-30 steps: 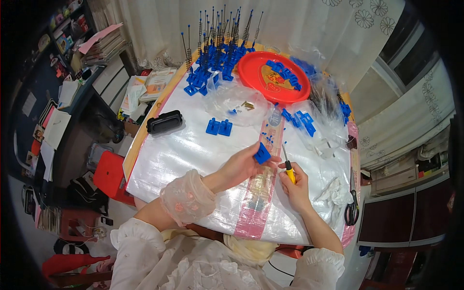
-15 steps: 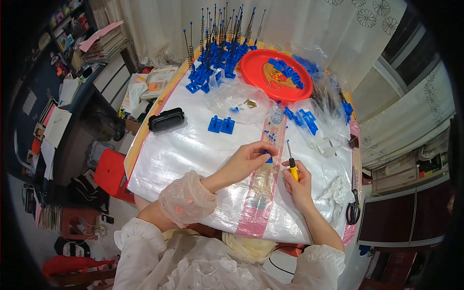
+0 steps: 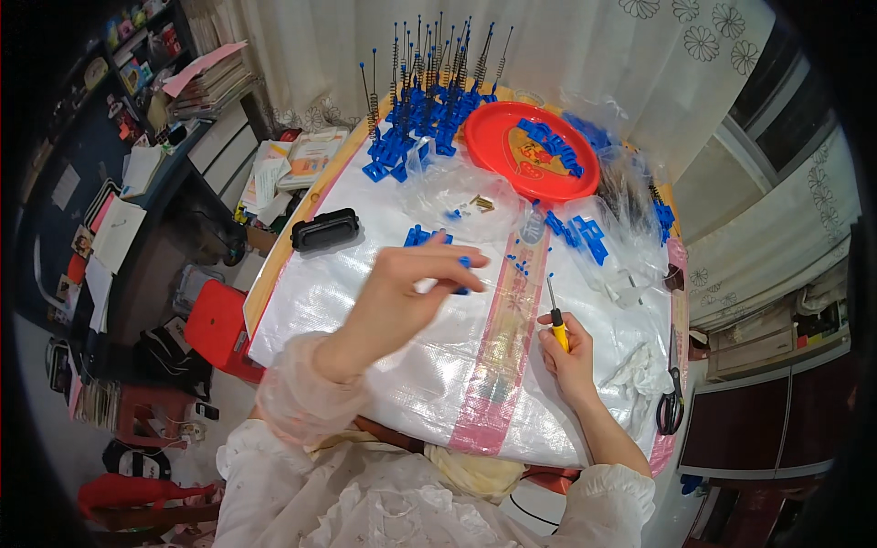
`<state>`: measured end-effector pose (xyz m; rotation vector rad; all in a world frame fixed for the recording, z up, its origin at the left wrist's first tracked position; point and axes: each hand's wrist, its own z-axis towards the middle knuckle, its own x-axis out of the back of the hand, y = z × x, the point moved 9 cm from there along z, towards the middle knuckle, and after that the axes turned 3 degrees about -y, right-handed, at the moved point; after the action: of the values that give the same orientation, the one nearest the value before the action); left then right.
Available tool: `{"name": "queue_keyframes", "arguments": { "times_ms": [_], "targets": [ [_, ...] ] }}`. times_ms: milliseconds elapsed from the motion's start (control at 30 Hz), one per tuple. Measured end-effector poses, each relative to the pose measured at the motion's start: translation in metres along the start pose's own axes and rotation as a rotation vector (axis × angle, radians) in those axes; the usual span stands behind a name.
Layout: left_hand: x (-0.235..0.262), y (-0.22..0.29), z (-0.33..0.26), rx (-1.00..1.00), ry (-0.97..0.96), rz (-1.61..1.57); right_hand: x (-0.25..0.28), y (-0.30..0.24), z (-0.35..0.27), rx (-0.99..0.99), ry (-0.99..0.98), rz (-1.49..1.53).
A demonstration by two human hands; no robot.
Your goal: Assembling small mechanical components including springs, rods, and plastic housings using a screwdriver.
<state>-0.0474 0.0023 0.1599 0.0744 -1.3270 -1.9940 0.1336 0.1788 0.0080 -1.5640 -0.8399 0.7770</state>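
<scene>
Here, the left hand (image 3: 393,297) is up over the white sheet (image 3: 306,297) on the table. Its thumb and fingers bend in close together, with a blue piece (image 3: 464,263) at their tips. The fingers cover much of that piece, so I cannot tell its full shape, and the hand looks a bit blurry.

Just past this hand are more blue parts (image 3: 417,235). The hand hides some of them, so I cannot count them.

The right hand (image 3: 568,352) is curled shut around the yellow handle of a screwdriver (image 3: 560,338). Its thin rod points to the far side of the table. At the tip is 1 blue dot (image 3: 551,275), but it is too small to tell if it sits on the tip or behind it. Tiny blue bits (image 3: 522,268) lie near the rod.

Farther back, a clear bag (image 3: 425,203) has small gold-colored pins (image 3: 482,203) in or on it; which is hard to see. A red plate (image 3: 485,152) holds blue parts too. Tall black springs (image 3: 420,87) stand so close together that many hide each other.
</scene>
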Motion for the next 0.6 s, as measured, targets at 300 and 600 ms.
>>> {"name": "queue_keyframes", "arguments": {
  "times_ms": [300, 600],
  "targets": [
    [0.008, -0.069, -0.005, 0.120, -0.054, -0.125, -0.003, 0.000, 0.003, 0.029, -0.026, -0.010],
    [-0.056, -0.094, 0.047, -0.123, -0.204, 0.271, 0.000, 0.002, 0.002, 0.023, -0.030, -0.037]
  ]
}}
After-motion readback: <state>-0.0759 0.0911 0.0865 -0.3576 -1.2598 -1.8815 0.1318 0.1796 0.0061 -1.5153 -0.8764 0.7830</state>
